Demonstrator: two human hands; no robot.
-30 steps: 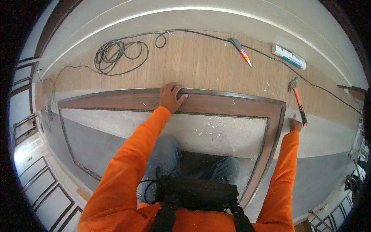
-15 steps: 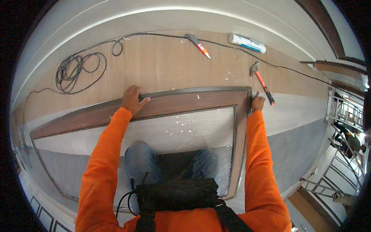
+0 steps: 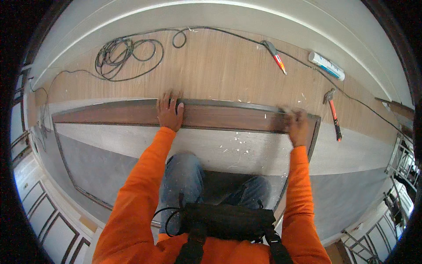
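A large brown wooden frame point(image 3: 228, 116) with dark edging lies flat before me, its long far rail running left to right. My left hand point(image 3: 170, 115) rests on that rail left of its middle, fingers spread and pointing away from me. Toward the rail's right end is my right hand point(image 3: 297, 127), over or touching the wood. Its fingers are smeared by motion, so their grip cannot be made out. Small pale scraps point(image 3: 237, 147) lie on the surface inside the frame. My knees are within the frame's outline, close to my body.
Beyond the frame lie a coiled black cable point(image 3: 115, 66), a slim grey and red hand tool point(image 3: 276, 58), a white and blue cylindrical tube point(image 3: 326, 66) and a claw hammer point(image 3: 334, 115) with a red and black handle. Metal scaffolding point(image 3: 402, 154) stands far right.
My right hand has left the frame's right corner and moved leftward onto the far rail. The left hand remains on the rail, its fingers more spread. My view has turned, shifting everything rightward.
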